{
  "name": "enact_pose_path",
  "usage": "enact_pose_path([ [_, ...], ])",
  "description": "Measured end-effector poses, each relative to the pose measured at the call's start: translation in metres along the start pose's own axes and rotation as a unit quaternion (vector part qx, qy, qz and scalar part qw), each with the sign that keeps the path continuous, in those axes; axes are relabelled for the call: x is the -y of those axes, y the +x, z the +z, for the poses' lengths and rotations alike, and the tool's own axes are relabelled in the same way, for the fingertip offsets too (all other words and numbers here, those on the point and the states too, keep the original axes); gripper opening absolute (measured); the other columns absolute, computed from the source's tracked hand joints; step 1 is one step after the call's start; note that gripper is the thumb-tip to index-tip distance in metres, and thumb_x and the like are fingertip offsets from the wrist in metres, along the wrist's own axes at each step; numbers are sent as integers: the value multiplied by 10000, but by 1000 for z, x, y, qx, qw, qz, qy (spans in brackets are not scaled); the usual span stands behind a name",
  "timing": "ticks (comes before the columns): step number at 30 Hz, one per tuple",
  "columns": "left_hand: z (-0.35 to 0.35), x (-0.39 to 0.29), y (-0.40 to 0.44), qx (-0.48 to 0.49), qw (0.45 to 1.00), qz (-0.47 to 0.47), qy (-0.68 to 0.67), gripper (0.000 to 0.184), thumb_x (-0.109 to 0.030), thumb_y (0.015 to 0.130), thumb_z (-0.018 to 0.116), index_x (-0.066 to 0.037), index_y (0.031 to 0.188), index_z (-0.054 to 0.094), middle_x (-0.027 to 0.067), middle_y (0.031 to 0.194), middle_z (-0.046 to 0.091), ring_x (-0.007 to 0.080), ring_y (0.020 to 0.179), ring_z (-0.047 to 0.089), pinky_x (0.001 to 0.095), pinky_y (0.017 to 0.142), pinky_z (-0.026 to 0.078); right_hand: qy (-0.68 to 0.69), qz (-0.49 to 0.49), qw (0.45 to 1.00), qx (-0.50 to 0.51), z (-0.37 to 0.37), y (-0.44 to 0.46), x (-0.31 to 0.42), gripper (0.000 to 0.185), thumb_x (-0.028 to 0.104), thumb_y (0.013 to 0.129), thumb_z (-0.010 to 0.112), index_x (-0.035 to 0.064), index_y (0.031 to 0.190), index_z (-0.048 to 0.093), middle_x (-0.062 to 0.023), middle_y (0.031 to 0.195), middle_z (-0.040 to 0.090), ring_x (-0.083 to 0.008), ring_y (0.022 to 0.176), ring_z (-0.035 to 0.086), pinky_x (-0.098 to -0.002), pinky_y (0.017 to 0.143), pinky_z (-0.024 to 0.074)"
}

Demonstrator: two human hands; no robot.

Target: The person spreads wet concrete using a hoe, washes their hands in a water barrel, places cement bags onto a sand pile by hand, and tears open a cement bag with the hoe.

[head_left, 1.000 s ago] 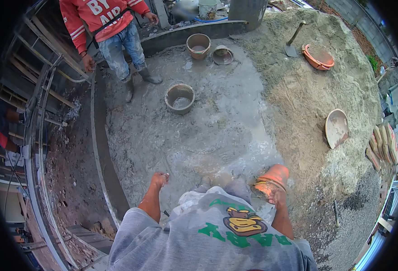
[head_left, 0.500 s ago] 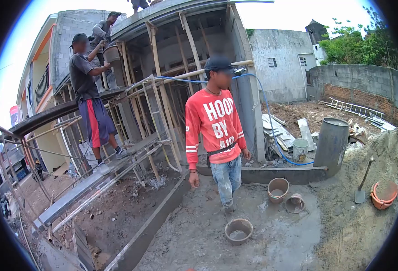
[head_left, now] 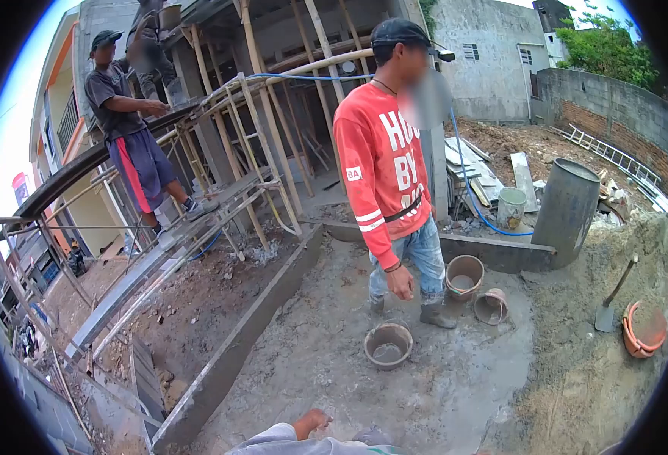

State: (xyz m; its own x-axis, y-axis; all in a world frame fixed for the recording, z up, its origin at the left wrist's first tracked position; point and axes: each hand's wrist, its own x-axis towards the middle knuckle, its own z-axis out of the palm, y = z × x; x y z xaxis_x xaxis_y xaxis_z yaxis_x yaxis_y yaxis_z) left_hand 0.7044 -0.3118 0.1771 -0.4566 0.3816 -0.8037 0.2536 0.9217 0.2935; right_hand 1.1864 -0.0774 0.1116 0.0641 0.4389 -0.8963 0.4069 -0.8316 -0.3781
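Observation:
At the bottom edge my left hand [head_left: 312, 422] hangs over the wet grey mortar [head_left: 288, 379], its fingers curled in and nothing visible in them. My right hand is outside the view. Ahead of my left hand, a bucket [head_left: 388, 355] with grey residue inside stands upright on the mortar. Another upright bucket [head_left: 465, 279] is farther back, beside a tipped bucket [head_left: 491, 307]. A co-worker in a red sweatshirt [head_left: 387, 167] stands among them in boots, one arm hanging down.
Low concrete edging [head_left: 235, 345] borders the mortar at left and back. A shovel [head_left: 605, 315] and orange containers [head_left: 644, 331] rest on the sand at right. Two people are on or near the scaffold [head_left: 152, 250] at upper left. A dark drum [head_left: 566, 212] stands behind.
The view has tilted up from my body, and my right hand with the orange bucket has left it. The co-worker in red has moved right, toward the rear buckets, and turned.

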Motion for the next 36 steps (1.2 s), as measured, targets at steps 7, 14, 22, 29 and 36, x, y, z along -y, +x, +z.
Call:
enact_pose_path([
  [7, -3, -10, 81, 70, 981, -171, -65, 252, -226, 915, 424, -116, 1063, 596, 53, 909, 654, 143, 691, 636, 337, 592, 494, 152, 47, 984, -82, -58, -29, -39, 231, 140, 808, 552, 15, 1002, 558, -140, 776, 584, -241, 581, 576, -373, 486, 502],
  [14, 0, -308, 125, 68, 991, 81, -84, 196, -203, 824, 638, -31, 907, 592, 64, 752, 618, 164, 642, 582, 305, 524, 449, 259, 40, 942, -211, -138, -16, -78, 179, 93, 787, 499, 21, 938, 563, -127, 689, 547, -227, 484, 517, -364, 416, 435],
  [22, 125, -549, 66, 152, 939, 276, 136, 346, -324, 814, 643, -20, 976, 605, 66, 825, 625, 153, 738, 567, 293, 712, 458, 267, 153, 942, -131, -245, 52, -33, 103, 75, 788, 517, -4, 840, 556, -132, 654, 529, -230, 477, 512, -378, 414, 442],
  [29, 145, -513, 128, 196, 950, 230, -77, 298, -254, 817, 625, 4, 958, 572, 121, 843, 618, 187, 735, 587, 341, 650, 469, 46, -72, 961, -263, -411, 170, 92, 86, 105, 753, 546, 44, 810, 568, -56, 625, 524, -174, 468, 511, -310, 394, 429],
  [36, 54, -424, 270, 210, 933, 22, -291, 217, -79, 805, 565, 16, 992, 509, 119, 786, 610, 235, 634, 593, 332, 499, 436, 158, -139, 938, -275, -342, 83, 285, 297, 151, 789, 542, 33, 1059, 579, -61, 712, 582, -130, 530, 542, -279, 441, 450],
])
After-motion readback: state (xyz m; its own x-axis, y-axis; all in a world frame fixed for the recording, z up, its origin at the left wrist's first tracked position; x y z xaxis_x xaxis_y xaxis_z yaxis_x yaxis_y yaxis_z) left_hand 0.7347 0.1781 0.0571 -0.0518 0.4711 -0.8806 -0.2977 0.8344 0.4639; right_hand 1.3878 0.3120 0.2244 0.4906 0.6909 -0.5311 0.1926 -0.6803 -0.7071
